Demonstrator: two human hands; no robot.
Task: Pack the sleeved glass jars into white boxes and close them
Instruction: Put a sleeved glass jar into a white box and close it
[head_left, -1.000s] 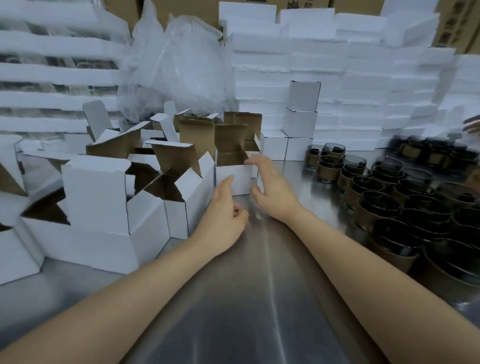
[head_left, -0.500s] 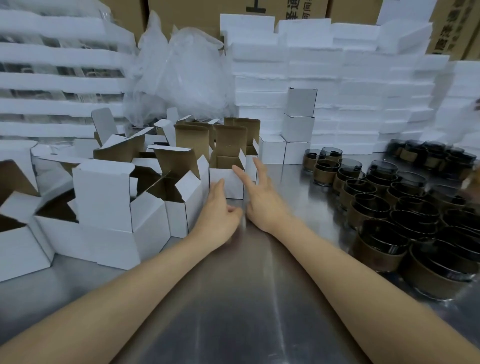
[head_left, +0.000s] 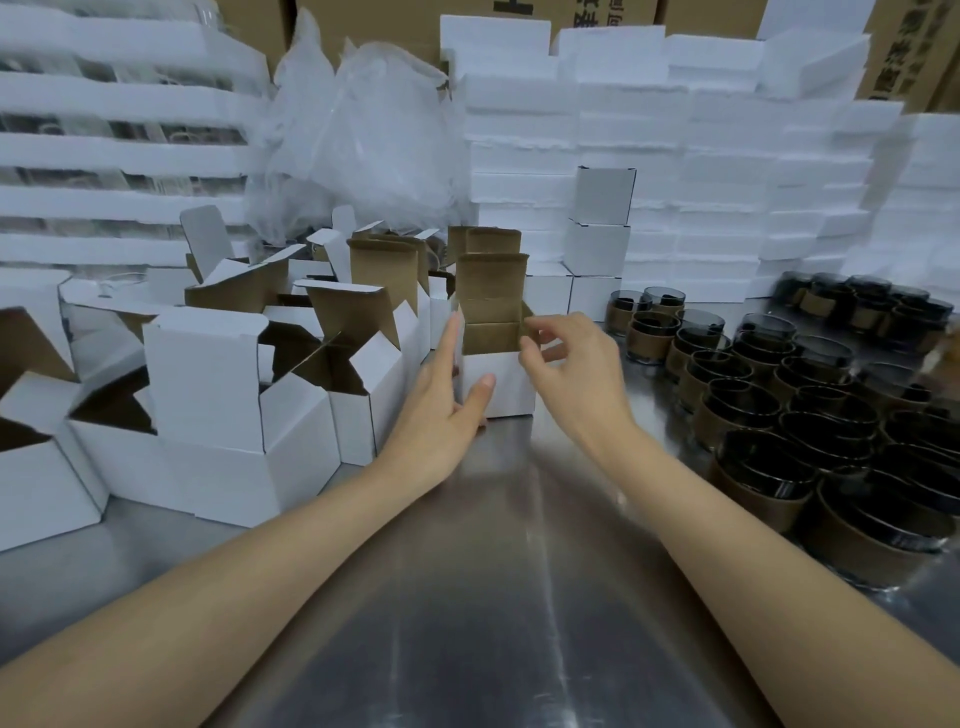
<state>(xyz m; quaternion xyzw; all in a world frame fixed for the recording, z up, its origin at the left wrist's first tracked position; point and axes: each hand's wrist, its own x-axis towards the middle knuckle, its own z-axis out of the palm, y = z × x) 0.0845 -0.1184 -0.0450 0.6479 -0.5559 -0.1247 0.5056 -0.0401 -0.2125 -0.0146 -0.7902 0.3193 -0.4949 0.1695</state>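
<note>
Two hands work one white box (head_left: 498, 387), upright on the steel table (head_left: 493, 597) beside its open fellows. Lid flap raised, brown inside, no jar visible in it. Left hand (head_left: 441, 415) braces the side with straight fingers, thumb on the front, likely steadying. Right hand (head_left: 571, 374) pinches the right flap, probably clearing the mouth. Sleeved jars (head_left: 779, 415) stand near, to the right.

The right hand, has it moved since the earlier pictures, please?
Yes: the right hand has risen and shifted slightly right, toward the stacked closed boxes, reaching the open box's rim.
</note>
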